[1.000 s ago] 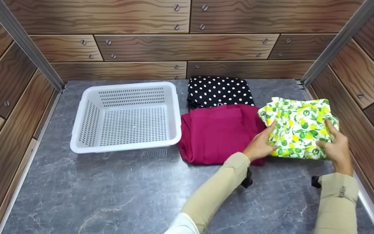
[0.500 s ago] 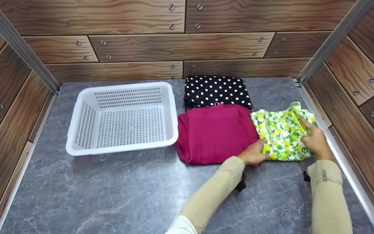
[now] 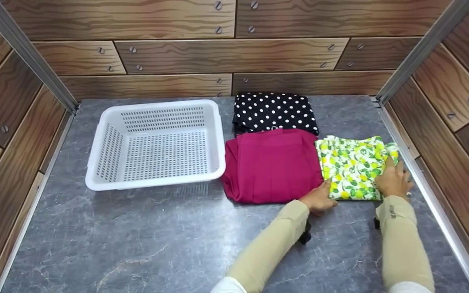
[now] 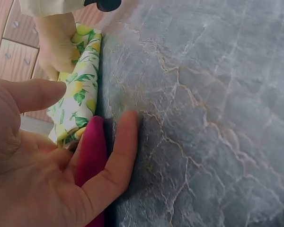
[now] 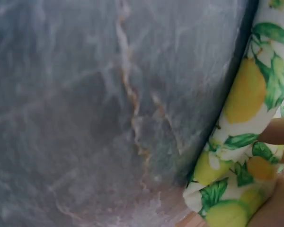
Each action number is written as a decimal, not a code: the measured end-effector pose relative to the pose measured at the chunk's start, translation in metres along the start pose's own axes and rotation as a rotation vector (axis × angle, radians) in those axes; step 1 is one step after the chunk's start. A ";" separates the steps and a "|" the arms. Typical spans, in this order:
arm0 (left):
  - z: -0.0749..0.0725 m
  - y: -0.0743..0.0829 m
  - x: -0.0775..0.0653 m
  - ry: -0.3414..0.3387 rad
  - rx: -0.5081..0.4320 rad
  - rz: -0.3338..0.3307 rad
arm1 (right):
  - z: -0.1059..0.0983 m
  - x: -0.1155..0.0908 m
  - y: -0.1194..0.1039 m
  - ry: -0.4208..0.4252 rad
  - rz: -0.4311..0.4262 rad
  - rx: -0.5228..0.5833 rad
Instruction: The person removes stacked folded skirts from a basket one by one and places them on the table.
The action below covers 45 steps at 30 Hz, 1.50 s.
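A folded white cloth with a lemon print (image 3: 350, 169) lies on the right of the table, its left side against a folded magenta cloth (image 3: 275, 167). My left hand (image 3: 318, 199) is at the front corner where the two cloths meet. Its thumb stands apart from the relaxed fingers in the left wrist view, with the magenta corner (image 4: 92, 146) between fingers. My right hand (image 3: 393, 181) rests at the lemon cloth's right edge, fingers spread downward. In the right wrist view, the lemon cloth's folded edge (image 5: 246, 94) partly hides the right hand (image 5: 277, 208).
A white perforated basket (image 3: 157, 185) with nothing in it stands left of the magenta cloth. Behind that cloth lies a folded black cloth with white dots (image 3: 275, 110). Wood-patterned walls enclose the grey marbled table (image 3: 136, 236) at the back and sides; a metal rail (image 3: 434, 203) runs along the right.
The lemon cloth has come left and down beside the magenta cloth and now lies flatter. My right hand has moved left to its right edge; my left hand has slid slightly toward the front.
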<state>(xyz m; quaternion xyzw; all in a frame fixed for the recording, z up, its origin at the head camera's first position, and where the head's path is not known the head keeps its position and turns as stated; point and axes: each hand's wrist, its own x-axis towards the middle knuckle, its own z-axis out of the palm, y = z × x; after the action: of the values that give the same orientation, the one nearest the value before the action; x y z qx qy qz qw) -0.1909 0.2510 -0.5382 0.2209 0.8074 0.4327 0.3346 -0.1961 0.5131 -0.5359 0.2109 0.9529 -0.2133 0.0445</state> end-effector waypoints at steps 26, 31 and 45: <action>0.008 0.000 0.005 0.027 -0.076 -0.041 | -0.013 -0.010 0.026 -0.396 0.149 0.073; 0.009 0.002 0.004 0.032 -0.060 -0.042 | -0.015 -0.010 0.029 -0.394 0.150 0.073; 0.010 -0.002 0.006 0.041 0.038 0.014 | -0.017 -0.008 0.027 -0.356 0.115 0.060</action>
<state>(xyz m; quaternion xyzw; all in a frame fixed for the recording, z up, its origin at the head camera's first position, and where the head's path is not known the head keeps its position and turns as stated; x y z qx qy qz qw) -0.1872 0.2593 -0.5459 0.2240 0.8207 0.4238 0.3109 -0.1773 0.5387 -0.5296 0.2253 0.9095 -0.2726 0.2184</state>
